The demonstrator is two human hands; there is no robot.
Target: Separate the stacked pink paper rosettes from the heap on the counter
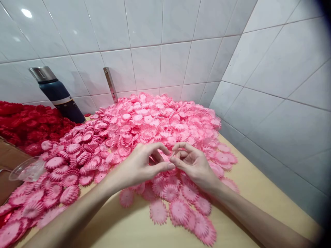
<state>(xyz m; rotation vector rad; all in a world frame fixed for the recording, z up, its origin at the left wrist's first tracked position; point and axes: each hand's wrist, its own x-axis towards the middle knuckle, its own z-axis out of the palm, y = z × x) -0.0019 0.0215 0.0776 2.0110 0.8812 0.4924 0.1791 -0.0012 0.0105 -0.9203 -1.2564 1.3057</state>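
Observation:
Both hands meet at mid-view, above a large heap of pink scalloped paper or fabric discs (152, 120). My left hand (146, 163) has its thumb stretched out and its fingers curved, with a gap between thumb and fingers; nothing shows in it. My right hand (195, 165) is closed, thumb against the fingertips in a pinch; what it holds, if anything, is too small to make out. The fingertips of the two hands are close together. Loose pink discs (179, 210) lie on the yellow table (124, 227) below the hands.
A dark blue bottle with a steel cap (60, 96) leans at the back left, beside a red heap (31, 124). At the left edge are a clear plastic lid (28, 169) and a cardboard box (9, 162). A metal strip (110, 84) stands against the tiled wall (144, 26).

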